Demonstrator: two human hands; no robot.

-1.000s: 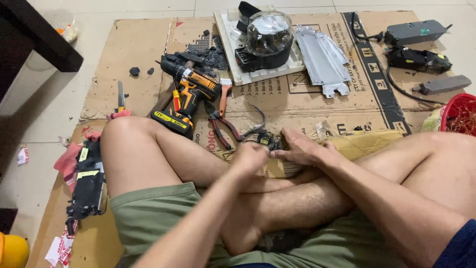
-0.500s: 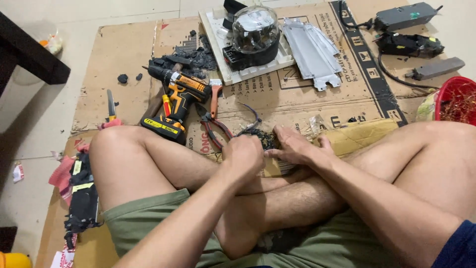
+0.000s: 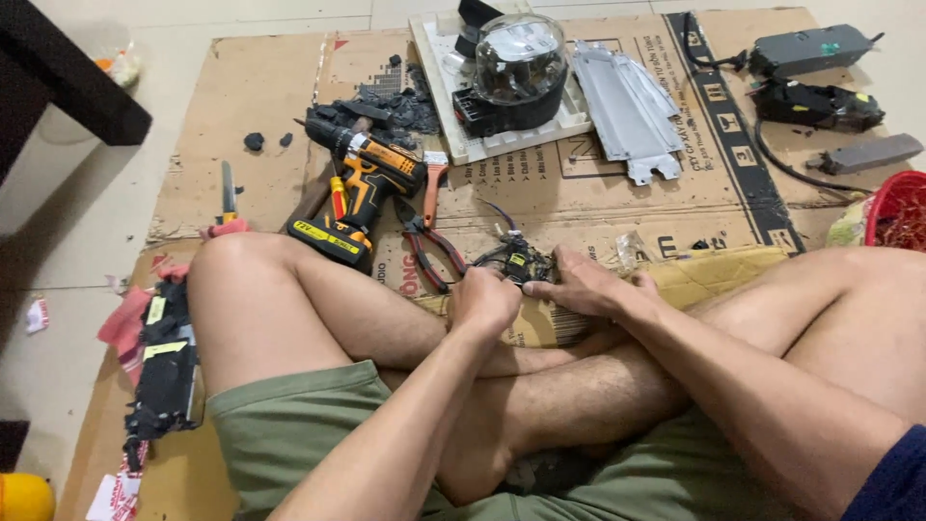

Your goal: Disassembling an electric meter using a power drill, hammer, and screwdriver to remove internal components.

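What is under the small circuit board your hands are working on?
The small circuit board sits on a folded piece of cardboard laid over the big cardboard sheet. The left hand and right hand cover its near edge, so anything directly beneath there is hidden.

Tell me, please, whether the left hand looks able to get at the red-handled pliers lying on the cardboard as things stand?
Probably yes. The left hand sits close beside the pliers, with only bare cardboard between them. It seems busy on the small wired part with the right hand, so it would need to let go first.
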